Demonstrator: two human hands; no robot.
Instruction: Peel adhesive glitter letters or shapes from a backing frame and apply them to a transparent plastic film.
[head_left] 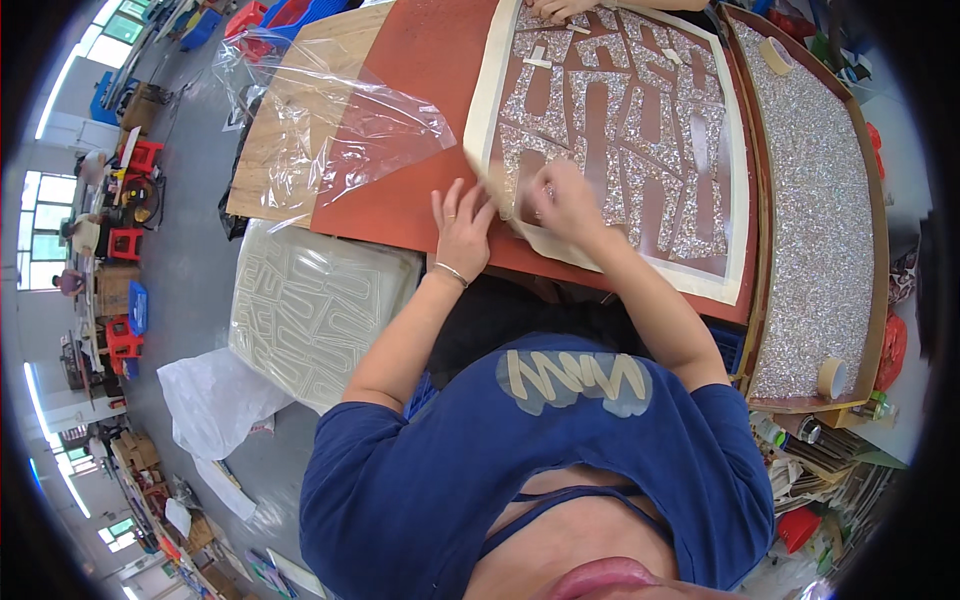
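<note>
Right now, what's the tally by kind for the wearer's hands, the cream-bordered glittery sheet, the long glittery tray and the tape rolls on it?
Wearer's hands (left hand, right hand): 2
Cream-bordered glittery sheet: 1
Long glittery tray: 1
Tape rolls: 2
Total: 6

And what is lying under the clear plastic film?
Under the clear plastic film, a wooden board and the red-brown board show through; glare and folds hide some patches beneath.

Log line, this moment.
left hand: by patterned sheet, near-left corner | right hand: blurred, same corner | clear film: over red board
</note>
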